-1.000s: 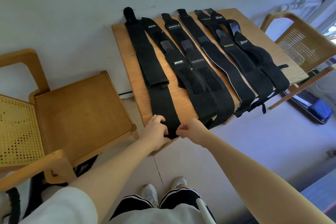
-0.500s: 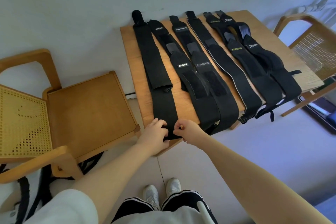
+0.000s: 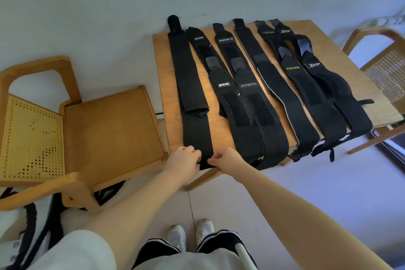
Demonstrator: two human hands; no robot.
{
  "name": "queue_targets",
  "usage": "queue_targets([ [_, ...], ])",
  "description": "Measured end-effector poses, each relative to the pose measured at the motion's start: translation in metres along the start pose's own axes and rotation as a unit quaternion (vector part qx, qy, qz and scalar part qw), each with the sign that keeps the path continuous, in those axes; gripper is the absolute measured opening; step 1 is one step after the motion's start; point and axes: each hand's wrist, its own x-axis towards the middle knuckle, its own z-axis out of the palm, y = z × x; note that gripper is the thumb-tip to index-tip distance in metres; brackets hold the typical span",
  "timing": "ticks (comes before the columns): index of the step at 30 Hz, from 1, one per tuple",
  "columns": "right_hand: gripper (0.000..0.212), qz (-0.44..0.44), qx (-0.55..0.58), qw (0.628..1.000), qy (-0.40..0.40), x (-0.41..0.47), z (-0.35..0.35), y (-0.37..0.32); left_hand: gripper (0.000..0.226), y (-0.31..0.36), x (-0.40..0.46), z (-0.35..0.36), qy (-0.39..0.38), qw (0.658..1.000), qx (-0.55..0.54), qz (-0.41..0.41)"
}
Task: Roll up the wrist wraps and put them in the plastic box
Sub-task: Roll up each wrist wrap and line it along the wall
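Leftmost wrist wrap (image 3: 190, 85) | near end pinched at table (image 3: 163, 85) front edge by left hand (image 3: 183, 159) and right hand (image 3: 225, 158) | long axis laid away from both (box unseen).

Wrist wraps (image 3: 252, 85) lie side by side on table (image 3: 163, 85), chair (image 3: 105, 129) left

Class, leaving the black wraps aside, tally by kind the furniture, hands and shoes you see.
Wooden chairs: 2
Wooden table: 1
Hands: 2
White shoes: 2
Total: 7
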Motion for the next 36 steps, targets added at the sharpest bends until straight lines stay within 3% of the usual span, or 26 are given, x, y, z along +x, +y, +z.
queue_targets([
  [3, 0.023, 0.040, 0.058, 0.998, 0.000, 0.006, -0.004, -0.006, 0.035, -0.002, 0.000, 0.002, -0.006, 1.000, 0.010, 0.002],
  [7, 0.024, 0.023, -0.003, 0.999, -0.023, 0.011, -0.007, -0.009, 0.033, -0.002, 0.001, 0.005, 0.006, 1.000, 0.019, -0.008],
  [10, 0.023, -0.044, -0.074, 0.996, -0.019, 0.016, -0.006, -0.005, 0.034, -0.001, 0.003, 0.006, 0.006, 1.000, 0.014, -0.018],
  [13, 0.026, -0.142, -0.263, 0.954, 0.032, 0.012, -0.008, -0.002, 0.034, 0.000, 0.002, 0.006, 0.009, 0.999, 0.009, -0.032],
  [17, 0.028, -0.241, -0.279, 0.929, 0.021, 0.003, -0.011, 0.002, 0.033, 0.001, 0.002, 0.009, 0.016, 0.998, -0.016, -0.063],
  [20, 0.030, -0.218, -0.297, 0.929, 0.006, 0.006, -0.010, -0.001, 0.031, 0.002, 0.003, 0.007, 0.025, 0.996, -0.033, -0.082],
  [25, 0.029, -0.143, -0.238, 0.961, -0.011, 0.021, -0.010, -0.010, 0.018, 0.002, 0.007, 0.005, 0.057, 0.994, -0.026, -0.094],
  [30, 0.021, -0.106, -0.138, 0.984, 0.039, 0.028, -0.008, -0.009, 0.028, 0.000, 0.004, 0.006, 0.049, 0.998, 0.008, -0.044],
  [33, 0.018, -0.148, -0.235, 0.960, 0.049, 0.026, -0.008, -0.013, 0.031, -0.004, 0.001, 0.008, 0.054, 0.998, 0.014, -0.035],
  [36, 0.027, -0.251, -0.332, 0.903, 0.105, 0.017, -0.005, -0.008, 0.030, -0.004, 0.004, 0.007, 0.056, 0.998, 0.014, -0.038],
])
